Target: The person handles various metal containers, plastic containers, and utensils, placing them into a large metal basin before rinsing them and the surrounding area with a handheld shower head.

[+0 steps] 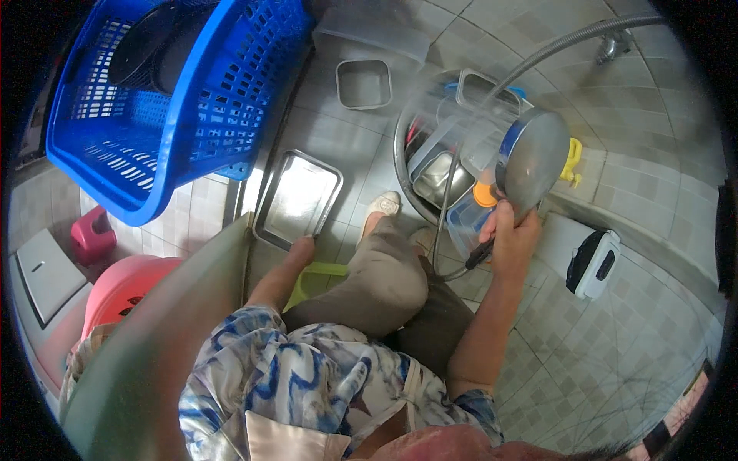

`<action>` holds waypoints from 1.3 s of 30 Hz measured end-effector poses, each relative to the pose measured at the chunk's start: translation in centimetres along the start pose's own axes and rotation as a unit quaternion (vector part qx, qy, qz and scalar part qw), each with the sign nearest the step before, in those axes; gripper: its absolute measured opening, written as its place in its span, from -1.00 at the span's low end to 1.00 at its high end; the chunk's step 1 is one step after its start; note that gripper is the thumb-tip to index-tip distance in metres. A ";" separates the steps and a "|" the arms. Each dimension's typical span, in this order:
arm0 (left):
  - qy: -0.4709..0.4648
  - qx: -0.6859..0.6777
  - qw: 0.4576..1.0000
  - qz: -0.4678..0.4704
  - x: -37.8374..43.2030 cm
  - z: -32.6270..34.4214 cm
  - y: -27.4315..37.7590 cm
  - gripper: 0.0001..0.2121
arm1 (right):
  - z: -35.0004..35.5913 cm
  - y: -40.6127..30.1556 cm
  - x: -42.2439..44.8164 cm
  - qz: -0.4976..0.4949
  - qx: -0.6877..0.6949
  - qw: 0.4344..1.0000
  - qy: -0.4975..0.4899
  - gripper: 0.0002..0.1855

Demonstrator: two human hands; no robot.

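Observation:
My right hand (510, 242) is closed around the handle of what looks like a large round shower head (536, 161), with a grey metal hose (441, 230) looping below it. Left of and beneath the head, a large round metal basin (399, 144) holds clear plastic containers, steel pans and an orange lid (484, 195). My left hand (302, 250) grips the near corner of a shallow rectangular steel tray (302, 196), tilted over the floor; its fingers are mostly hidden. A small square steel pan (364, 84) lies on the tiles beyond the tray.
A blue plastic basket (173, 144) with dark items inside stands at upper left. A translucent bin (372, 34) lies at the top. A green plastic item (305, 282) is beside my leg, a white bin (594, 265) at right. A partition (173, 322) rises at my left, with a pink tub (124, 282) behind.

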State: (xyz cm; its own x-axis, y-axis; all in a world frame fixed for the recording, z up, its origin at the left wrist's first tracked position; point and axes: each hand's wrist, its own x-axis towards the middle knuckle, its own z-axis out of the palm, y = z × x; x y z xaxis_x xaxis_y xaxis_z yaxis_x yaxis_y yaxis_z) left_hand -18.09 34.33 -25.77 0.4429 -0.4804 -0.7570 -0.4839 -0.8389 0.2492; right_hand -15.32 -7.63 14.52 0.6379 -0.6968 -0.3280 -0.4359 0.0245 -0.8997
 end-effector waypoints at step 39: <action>0.191 -0.836 0.509 0.077 22.9 -31.6 13.2 -0.58 | -0.1 2.9 2.1 0.040 0.090 0.995 0.013 -0.78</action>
State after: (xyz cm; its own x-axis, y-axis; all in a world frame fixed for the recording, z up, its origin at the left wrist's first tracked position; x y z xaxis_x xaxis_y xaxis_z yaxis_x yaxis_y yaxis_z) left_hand 9.51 4.16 -20.73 0.7662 -0.3203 -0.5571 0.6412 0.3238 0.6958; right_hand -15.30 -9.11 11.28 0.5880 -0.7055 -0.3956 -0.3629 0.2070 -0.9085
